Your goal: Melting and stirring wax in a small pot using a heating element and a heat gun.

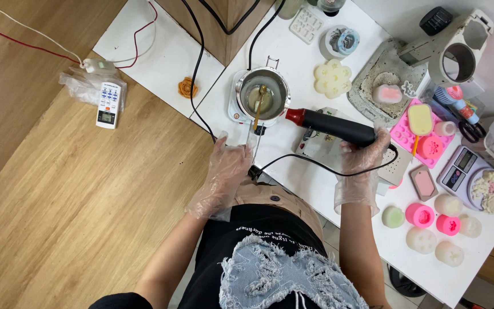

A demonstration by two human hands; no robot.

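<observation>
My right grip (367, 150) wraps the stiff, light heat gun (333, 126) at its handle; left grip (230, 163) rests half-open, probably empty, beside the hot pot (261, 94).

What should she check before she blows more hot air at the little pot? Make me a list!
1. Right hand has a firm hold on the black heat gun: ok, gloved fingers wrap its handle.
2. Heat gun's red nozzle points at the metal pot: ok.
3. Pot sits flat on the small white hot plate: ok.
4. Left hand is away from the nozzle: ok, it rests near the table edge by the pot handle.
5. Black cord is free of the pot: ok, it loops across the table in front.
6. Hot plate is switched on: cannot tell.
7. Stirring stick is steady in the pot: ok, it leans on the rim.
</observation>
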